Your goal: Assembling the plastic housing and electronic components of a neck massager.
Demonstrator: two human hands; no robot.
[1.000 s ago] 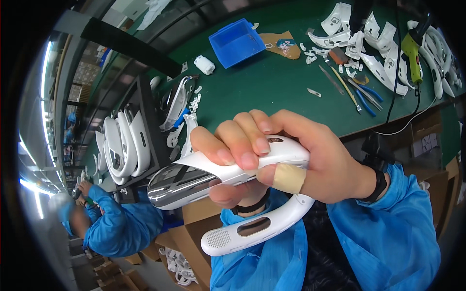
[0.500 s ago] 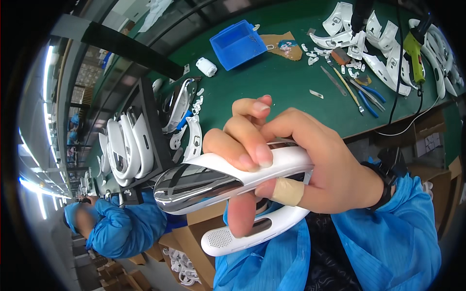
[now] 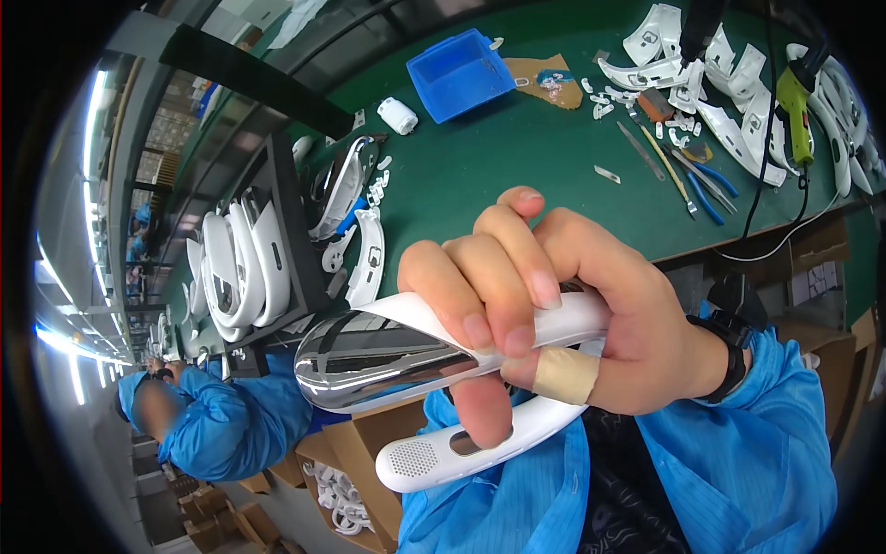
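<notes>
My right hand (image 3: 600, 314), with a tan plaster on the thumb and a black watch at the wrist, is wrapped over a white curved device (image 3: 480, 452) with a chrome mirror-like face (image 3: 369, 360). Its fingertips pinch a white protective film (image 3: 415, 314) that is lifted off the chrome. My left hand (image 3: 480, 415) is mostly hidden under the device; only one digit shows, pressed against its underside. The device is held close to the camera, above my blue sleeves and in front of the green bench (image 3: 498, 166).
On the bench lie a blue tray (image 3: 459, 74), a white roll (image 3: 399, 115), white shell parts (image 3: 729, 120), a yellow-green power tool (image 3: 794, 102) and blue-handled pliers (image 3: 711, 185). A black rack (image 3: 286, 231) holds white shells on the left. A co-worker in blue (image 3: 203, 415) sits lower left.
The device has turned and more of its chrome face shows. The white film now stands further off the chrome under my right fingertips.
</notes>
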